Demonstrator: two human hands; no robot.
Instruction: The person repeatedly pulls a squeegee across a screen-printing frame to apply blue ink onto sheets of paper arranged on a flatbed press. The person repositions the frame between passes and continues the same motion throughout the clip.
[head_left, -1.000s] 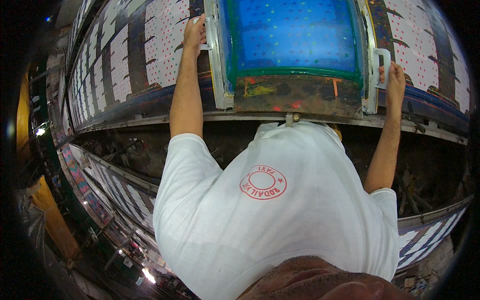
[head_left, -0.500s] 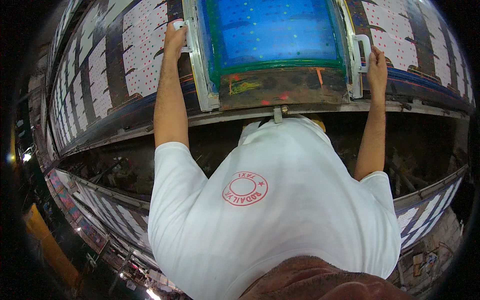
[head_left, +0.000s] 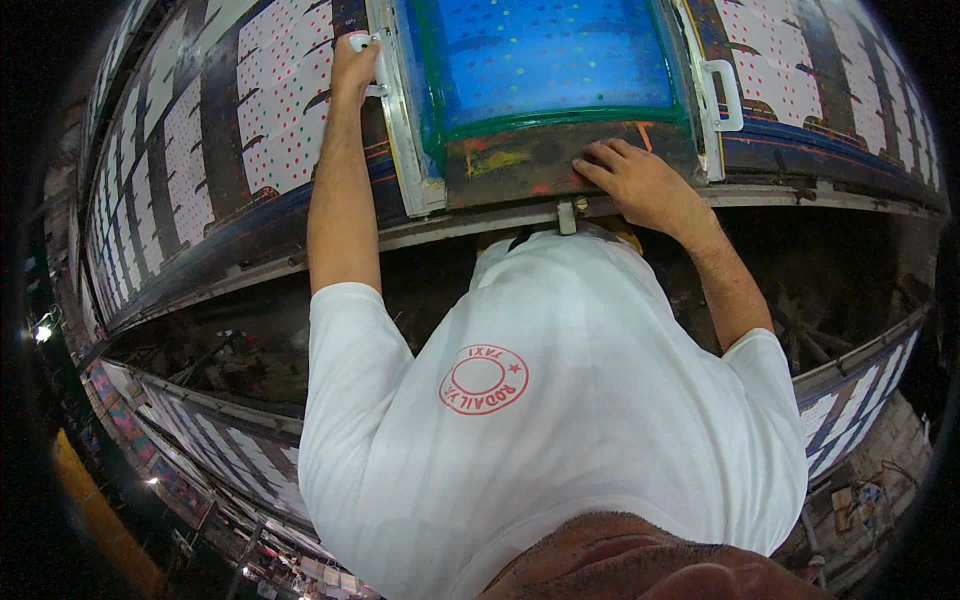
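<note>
My left hand [head_left: 352,62] is closed on the white left handle [head_left: 378,90] of a metal screen frame [head_left: 403,170]. Between the frame's sides is a translucent blue screen [head_left: 555,60] with a green border and faint dots. My right hand [head_left: 640,180] is open, fingers loosely bent, on the paint-smeared dark board [head_left: 485,170] along the screen's near end. The right handle [head_left: 730,95] is free of my hand, above and right of it. A small metal block [head_left: 566,217] sticks out from the table edge below the board.
White printed pieces with coloured dots [head_left: 270,110] lie in rows on the long table either side. A metal rail [head_left: 820,197] runs along its front edge. Behind me are a dark gap and another table [head_left: 210,450] with white pieces; a yellow object [head_left: 100,510] stands at lower left.
My right hand has left the right handle and moved down-left onto the board. My left hand stays on its handle. The view shifts slightly, the screen appearing further left and higher.
</note>
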